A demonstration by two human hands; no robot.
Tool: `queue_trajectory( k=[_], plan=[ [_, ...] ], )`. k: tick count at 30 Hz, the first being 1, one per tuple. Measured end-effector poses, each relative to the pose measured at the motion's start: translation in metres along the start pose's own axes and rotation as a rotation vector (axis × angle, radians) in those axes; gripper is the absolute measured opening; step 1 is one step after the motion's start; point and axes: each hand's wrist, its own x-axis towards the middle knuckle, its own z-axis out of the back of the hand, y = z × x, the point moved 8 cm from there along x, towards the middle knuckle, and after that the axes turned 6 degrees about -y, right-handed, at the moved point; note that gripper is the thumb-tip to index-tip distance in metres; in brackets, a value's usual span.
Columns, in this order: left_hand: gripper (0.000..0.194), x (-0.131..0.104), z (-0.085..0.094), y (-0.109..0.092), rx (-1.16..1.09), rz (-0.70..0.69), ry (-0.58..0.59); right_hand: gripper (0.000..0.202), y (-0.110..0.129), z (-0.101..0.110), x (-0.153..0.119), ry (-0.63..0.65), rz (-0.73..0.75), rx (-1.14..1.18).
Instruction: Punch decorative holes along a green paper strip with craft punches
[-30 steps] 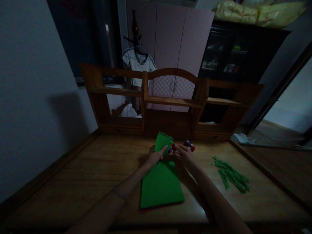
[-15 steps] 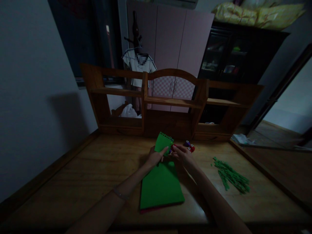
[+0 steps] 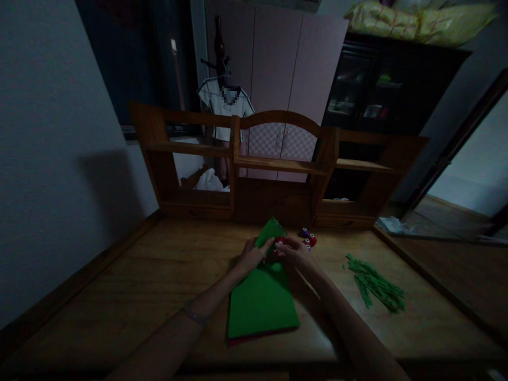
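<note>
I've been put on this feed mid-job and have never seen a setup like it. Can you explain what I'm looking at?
There is no machine here: you see a person's two bare hands. The only view comes from a camera worn on the head, looking forward and down, so the left hand is on your left.

The left hand holds a piece of green paper with a notched edge. The fingers of the right hand pinch a small red piece close beside it.

On the wooden table a larger green sheet lies nearer the camera. To the right are small red and purple pieces with white spots, then a pile of green strips. A wooden shelf unit stands behind.
</note>
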Motion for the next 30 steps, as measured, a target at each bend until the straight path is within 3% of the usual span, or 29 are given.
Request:
queue_trajectory(
  k=[8,13,22,30],
  plan=[
    [0.045,-0.002,-0.003,-0.004,-0.01,-0.125,-0.013,0.042,0.01,-0.007,-0.007,0.052,0.034,-0.072],
    [0.045,-0.003,-0.003,-0.013,-0.026,-0.181,0.022,0.037,0.015,-0.009,-0.009,0.04,0.056,-0.073],
    [0.045,-0.01,0.001,-0.033,-0.024,-0.199,0.046,0.034,0.022,-0.013,-0.012,0.03,0.09,-0.114],
    [0.045,-0.01,0.007,-0.037,0.054,-0.242,0.0,0.034,0.026,-0.014,-0.013,0.017,0.114,-0.135]
  ],
)
